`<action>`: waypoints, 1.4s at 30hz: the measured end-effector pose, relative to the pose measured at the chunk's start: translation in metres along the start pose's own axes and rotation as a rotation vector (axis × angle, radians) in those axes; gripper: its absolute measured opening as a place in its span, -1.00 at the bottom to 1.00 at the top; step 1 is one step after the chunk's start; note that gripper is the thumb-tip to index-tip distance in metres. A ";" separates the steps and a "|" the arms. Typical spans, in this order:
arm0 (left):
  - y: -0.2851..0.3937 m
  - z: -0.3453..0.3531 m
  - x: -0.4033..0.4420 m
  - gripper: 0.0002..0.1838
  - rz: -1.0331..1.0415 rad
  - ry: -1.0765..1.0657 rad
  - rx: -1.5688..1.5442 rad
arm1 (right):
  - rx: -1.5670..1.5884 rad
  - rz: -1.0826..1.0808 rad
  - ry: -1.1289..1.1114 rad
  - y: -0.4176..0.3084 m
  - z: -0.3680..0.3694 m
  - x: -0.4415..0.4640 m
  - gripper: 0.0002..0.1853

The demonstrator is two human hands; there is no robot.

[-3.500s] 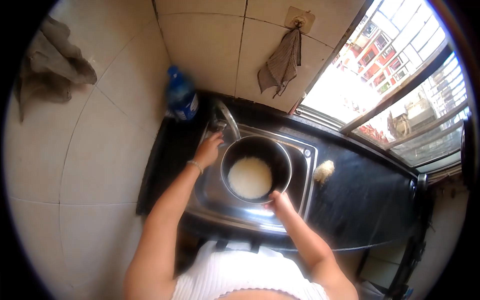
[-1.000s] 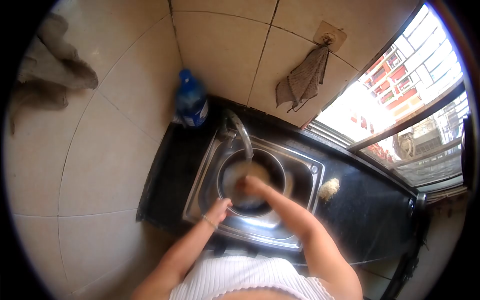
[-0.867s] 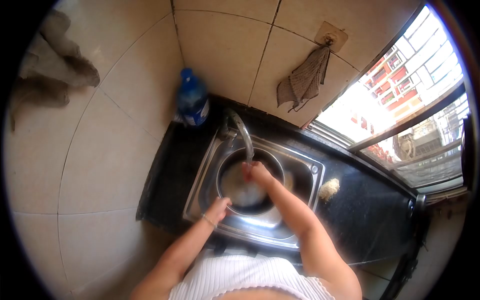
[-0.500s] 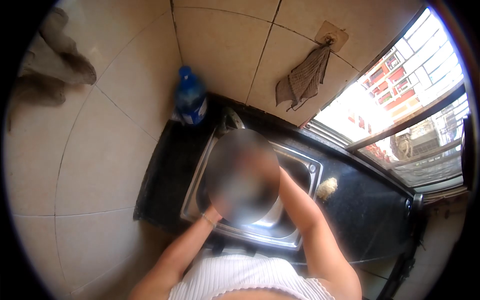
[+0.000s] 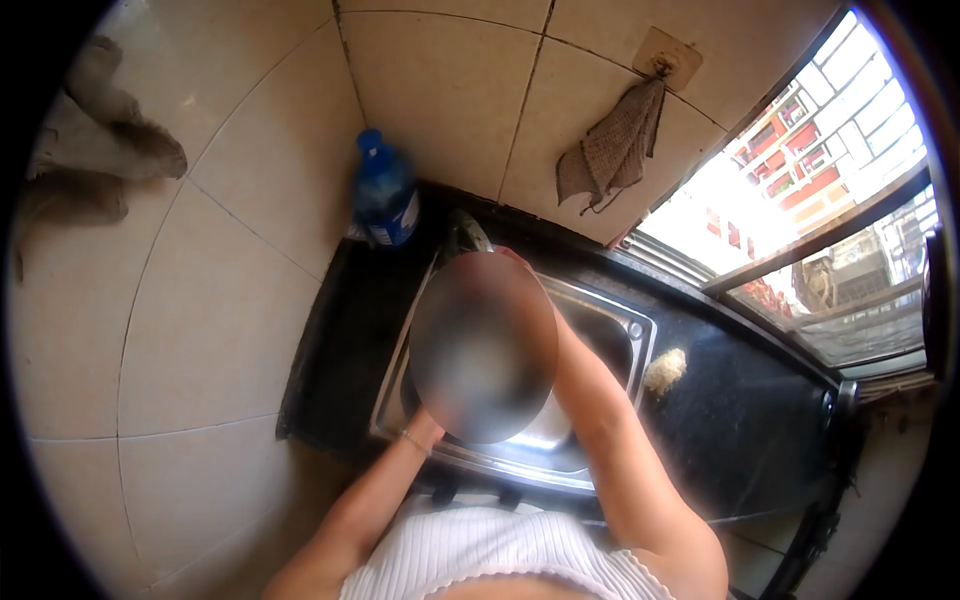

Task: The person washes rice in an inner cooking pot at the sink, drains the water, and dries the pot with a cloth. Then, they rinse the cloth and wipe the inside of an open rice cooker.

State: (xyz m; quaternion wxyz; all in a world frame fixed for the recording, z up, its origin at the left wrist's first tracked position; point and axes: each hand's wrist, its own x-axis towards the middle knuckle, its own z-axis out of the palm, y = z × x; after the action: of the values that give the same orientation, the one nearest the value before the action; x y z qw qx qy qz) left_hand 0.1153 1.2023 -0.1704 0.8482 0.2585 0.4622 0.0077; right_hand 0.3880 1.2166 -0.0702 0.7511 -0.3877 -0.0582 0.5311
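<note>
Black tabletop (image 5: 745, 430) surrounds the sink (image 5: 530, 462); I cannot tell the grip or spread of your blurred left hand (image 5: 432, 420) and right hand (image 5: 509, 266); move gently near the tap (image 5: 468, 232).

- A single head-worn camera looks forward and steeply down, past the shirt (image 5: 500, 545) at the lower edge.
- It sits near, the sink (image 5: 520, 468) mid-frame.
- Its wide, round-cornered field reaches the wall (image 5: 230, 290), counter (image 5: 745, 420) and window (image 5: 800, 140).
</note>
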 end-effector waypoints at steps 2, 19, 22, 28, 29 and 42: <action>-0.001 -0.001 -0.002 -0.77 -0.001 -0.002 -0.017 | -0.291 -0.097 -0.062 0.013 -0.034 -0.003 -0.86; 0.019 0.084 -0.076 -0.90 0.066 -0.103 0.211 | -2.341 -0.178 -0.558 0.138 -0.131 -0.142 -0.59; 0.002 0.077 -0.066 -0.91 0.071 -0.116 0.246 | -2.366 -0.310 -0.518 0.101 -0.098 -0.149 -0.54; -0.028 0.058 -0.040 -0.93 0.005 -0.102 0.187 | -2.381 0.384 0.031 0.086 -0.085 -0.185 -0.56; -0.025 0.064 -0.045 -0.93 -0.013 -0.116 0.162 | -2.356 0.379 -0.047 0.096 -0.078 -0.195 -0.57; -0.033 0.080 -0.071 -0.69 0.216 -0.051 0.348 | -1.610 -0.705 0.757 0.017 -0.081 -0.276 -0.72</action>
State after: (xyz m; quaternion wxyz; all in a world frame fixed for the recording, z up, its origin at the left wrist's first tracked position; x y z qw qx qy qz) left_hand 0.1299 1.1215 -0.0946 0.7965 0.4491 0.4046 0.0122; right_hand 0.2975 0.9442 -0.0475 0.3450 -0.8940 -0.2726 -0.0856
